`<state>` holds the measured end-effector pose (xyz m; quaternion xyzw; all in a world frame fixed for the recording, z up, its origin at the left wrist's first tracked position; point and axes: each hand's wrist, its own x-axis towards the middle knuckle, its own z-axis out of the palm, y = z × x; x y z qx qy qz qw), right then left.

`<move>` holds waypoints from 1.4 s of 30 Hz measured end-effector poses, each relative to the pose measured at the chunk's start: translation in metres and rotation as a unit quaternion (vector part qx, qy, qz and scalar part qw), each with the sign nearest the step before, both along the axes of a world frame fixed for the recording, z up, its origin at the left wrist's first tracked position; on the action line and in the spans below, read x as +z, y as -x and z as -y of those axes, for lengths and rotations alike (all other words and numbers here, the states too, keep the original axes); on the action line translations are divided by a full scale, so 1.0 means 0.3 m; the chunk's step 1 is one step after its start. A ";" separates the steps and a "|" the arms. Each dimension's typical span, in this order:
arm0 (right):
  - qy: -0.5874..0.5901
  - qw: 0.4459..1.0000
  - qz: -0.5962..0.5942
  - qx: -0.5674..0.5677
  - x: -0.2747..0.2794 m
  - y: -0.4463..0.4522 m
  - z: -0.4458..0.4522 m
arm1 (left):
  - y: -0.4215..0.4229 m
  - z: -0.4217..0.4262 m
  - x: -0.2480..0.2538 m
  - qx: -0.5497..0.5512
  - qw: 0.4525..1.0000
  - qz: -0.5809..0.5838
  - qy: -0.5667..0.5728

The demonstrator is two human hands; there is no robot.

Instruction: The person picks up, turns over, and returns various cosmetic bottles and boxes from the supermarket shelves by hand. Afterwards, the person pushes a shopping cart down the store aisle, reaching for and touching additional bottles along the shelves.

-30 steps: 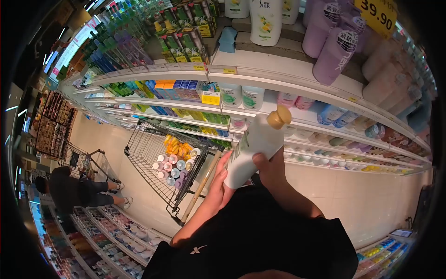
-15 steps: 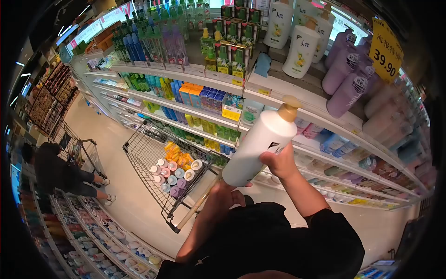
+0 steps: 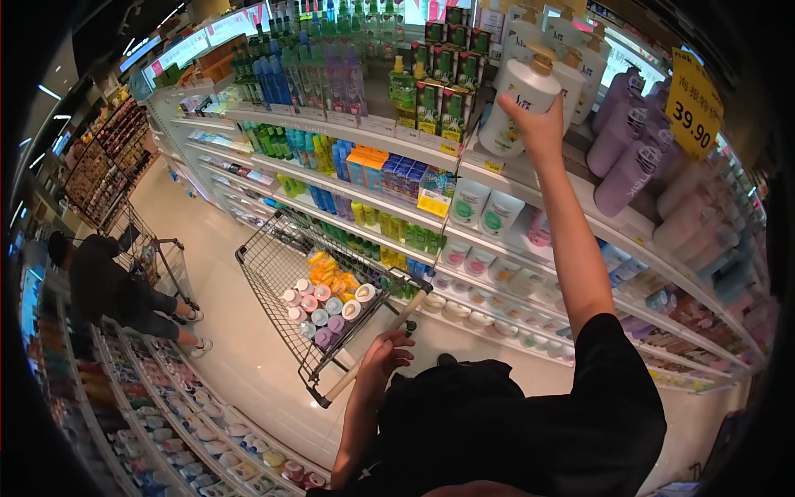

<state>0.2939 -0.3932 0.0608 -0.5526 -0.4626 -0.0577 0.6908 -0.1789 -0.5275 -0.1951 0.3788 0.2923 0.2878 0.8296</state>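
Observation:
My right hand (image 3: 540, 128) is stretched up to the top shelf and wraps round a white pump bottle (image 3: 520, 95) with a gold pump head. This bottle stands upright near the shelf's front edge, in front of other white pump bottles (image 3: 590, 70). My left hand (image 3: 386, 354) is beside the cart's handle (image 3: 352, 373), its fingers loosely bent and apart, with nothing in them. Ahead of that hand is the wire shopping cart (image 3: 277, 302), holding several capped bottles (image 3: 321, 315) and orange-yellow packs (image 3: 333, 277).
Purple bottles (image 3: 627, 176) and a yellow price sign (image 3: 694, 103) are right of my hand. Green boxed bottles (image 3: 439, 112) are to its left. Lower shelves hold white tubs (image 3: 501, 212). At left, a person in dark clothes (image 3: 112, 282) stands by another cart (image 3: 149, 248).
My right hand has carried the white pump bottle up and forward from in front of my body to the top shelf. My left hand has come away from the bottle's base.

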 end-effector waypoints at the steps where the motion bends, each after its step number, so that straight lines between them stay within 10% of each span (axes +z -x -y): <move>1: 0.027 1.000 0.001 -0.010 -0.016 -0.015 -0.021 | 0.003 0.011 -0.007 0.001 1.000 -0.001 0.011; 22: 0.167 0.985 -0.036 -0.020 -0.172 0.001 -0.037 | -0.039 -0.013 -0.070 -0.006 0.992 -0.112 -0.064; 27: 0.040 0.988 0.086 -0.124 -0.328 0.180 0.286 | -0.045 -0.036 -0.120 -0.048 0.979 -0.180 -0.083; 31: 0.304 0.951 0.052 0.029 -0.709 0.415 0.655 | -0.040 -0.068 -0.186 -0.087 0.979 -0.181 -0.048; 36: 0.578 0.755 0.102 0.292 -1.046 0.702 1.138 | -0.085 -0.101 -0.275 -0.152 0.972 -0.179 -0.001; 42: 0.532 0.845 0.000 -0.057 -0.976 0.595 1.299 | -0.268 0.018 -0.319 -0.275 0.950 -0.146 0.025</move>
